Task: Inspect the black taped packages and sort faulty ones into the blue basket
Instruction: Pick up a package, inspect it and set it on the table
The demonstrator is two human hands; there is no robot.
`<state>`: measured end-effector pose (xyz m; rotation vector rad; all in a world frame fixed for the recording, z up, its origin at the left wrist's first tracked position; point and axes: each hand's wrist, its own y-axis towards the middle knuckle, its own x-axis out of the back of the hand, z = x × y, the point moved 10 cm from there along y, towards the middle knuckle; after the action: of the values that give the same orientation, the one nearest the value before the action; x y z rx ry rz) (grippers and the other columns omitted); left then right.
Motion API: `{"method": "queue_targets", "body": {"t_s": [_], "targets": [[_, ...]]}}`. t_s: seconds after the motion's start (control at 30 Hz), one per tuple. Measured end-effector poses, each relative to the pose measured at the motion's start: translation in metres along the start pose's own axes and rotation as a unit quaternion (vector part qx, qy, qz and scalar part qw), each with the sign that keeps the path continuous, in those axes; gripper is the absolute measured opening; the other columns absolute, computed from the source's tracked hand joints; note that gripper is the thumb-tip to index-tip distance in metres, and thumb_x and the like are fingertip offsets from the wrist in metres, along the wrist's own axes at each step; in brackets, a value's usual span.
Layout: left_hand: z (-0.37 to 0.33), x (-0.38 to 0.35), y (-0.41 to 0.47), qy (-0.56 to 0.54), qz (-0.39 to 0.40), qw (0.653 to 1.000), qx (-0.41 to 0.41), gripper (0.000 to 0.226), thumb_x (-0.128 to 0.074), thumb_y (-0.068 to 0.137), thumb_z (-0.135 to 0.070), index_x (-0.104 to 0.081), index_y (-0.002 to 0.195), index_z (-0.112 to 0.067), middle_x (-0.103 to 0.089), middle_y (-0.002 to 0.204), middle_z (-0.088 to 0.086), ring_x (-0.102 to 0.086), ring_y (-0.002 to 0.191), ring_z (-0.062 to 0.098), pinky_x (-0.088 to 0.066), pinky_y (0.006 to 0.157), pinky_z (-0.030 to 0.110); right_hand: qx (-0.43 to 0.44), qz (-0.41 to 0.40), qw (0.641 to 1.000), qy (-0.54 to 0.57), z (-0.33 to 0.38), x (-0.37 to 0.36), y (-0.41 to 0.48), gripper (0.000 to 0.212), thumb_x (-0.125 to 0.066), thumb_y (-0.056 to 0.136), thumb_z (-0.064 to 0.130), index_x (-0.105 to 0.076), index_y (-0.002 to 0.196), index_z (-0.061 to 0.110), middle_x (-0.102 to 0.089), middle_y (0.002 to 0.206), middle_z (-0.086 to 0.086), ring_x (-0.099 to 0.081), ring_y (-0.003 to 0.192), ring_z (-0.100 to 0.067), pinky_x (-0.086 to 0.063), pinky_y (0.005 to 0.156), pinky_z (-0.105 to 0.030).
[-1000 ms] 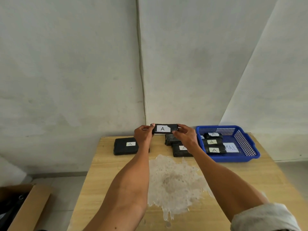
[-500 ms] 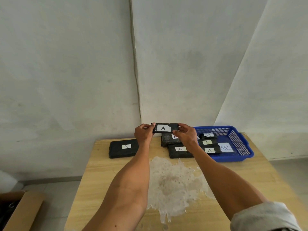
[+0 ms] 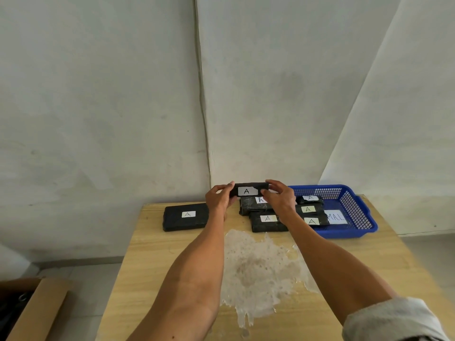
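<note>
**One package held up by its two ends above the far edge of the tabletop**

The left hand (image 3: 219, 199) and right hand (image 3: 279, 199) each pinch one short end of a black taped package (image 3: 248, 190). The fingers (image 3: 273, 184) curl over the top and the thumbs sit below. It is held level, clear of the tabletop (image 3: 172, 254), with its white "A" label facing the camera between the two grips. The label's upper edge looks nicked, though it is too small to be sure.

Below the hands, two more packages (image 3: 267, 221) lie near the middle of the far edge, one partly hidden by the right wrist. A single package (image 3: 186, 217) lies flat toward the far left corner. The blue basket (image 3: 349, 232) sits at the far right corner and holds three labelled packages (image 3: 311, 209) beside a card reading "MAL" (image 3: 336, 216). A pale stain (image 3: 256, 262) spreads across the centre of the tabletop.
</note>
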<state>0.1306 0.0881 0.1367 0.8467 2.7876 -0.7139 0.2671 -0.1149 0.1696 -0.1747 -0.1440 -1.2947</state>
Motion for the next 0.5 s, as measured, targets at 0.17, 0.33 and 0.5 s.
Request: {"method": "queue_targets", "body": {"t_s": [0.17, 0.33, 0.5], "targets": [[-0.007, -0.003, 0.001, -0.030, 0.031, 0.999, -0.018, 0.011, -0.077, 0.081, 0.003, -0.071, 0.087, -0.004, -0.071, 0.101, 0.016, -0.071, 0.095, 0.025, -0.061, 0.086, 0.037, -0.058, -0.027, 0.994, 0.084, 0.000, -0.005, 0.006, 0.013, -0.080, 0.085, 0.024, -0.069, 0.090, 0.018, -0.075, 0.095, -0.008, -0.074, 0.088, -0.023, -0.063, 0.078, -0.039], [-0.010, -0.008, 0.001, -0.026, 0.054, 0.997, -0.037, 0.017, -0.075, 0.080, 0.008, -0.073, 0.092, -0.004, -0.072, 0.096, 0.013, -0.071, 0.098, 0.028, -0.061, 0.085, 0.033, -0.062, -0.038, 0.994, 0.085, 0.003, -0.002, 0.012, 0.013, -0.079, 0.085, 0.013, -0.069, 0.092, 0.013, -0.075, 0.094, -0.010, -0.074, 0.086, -0.022, -0.063, 0.078, -0.037], [-0.012, -0.007, 0.004, -0.041, 0.050, 0.997, -0.046, 0.018, -0.076, 0.079, 0.008, -0.073, 0.091, -0.005, -0.073, 0.096, 0.014, -0.072, 0.098, 0.030, -0.061, 0.081, 0.031, -0.041, -0.004, 0.993, 0.108, 0.006, -0.007, 0.012, 0.019, -0.081, 0.082, 0.010, -0.069, 0.096, 0.013, -0.075, 0.097, -0.010, -0.074, 0.091, -0.024, -0.063, 0.080, -0.037]]}}
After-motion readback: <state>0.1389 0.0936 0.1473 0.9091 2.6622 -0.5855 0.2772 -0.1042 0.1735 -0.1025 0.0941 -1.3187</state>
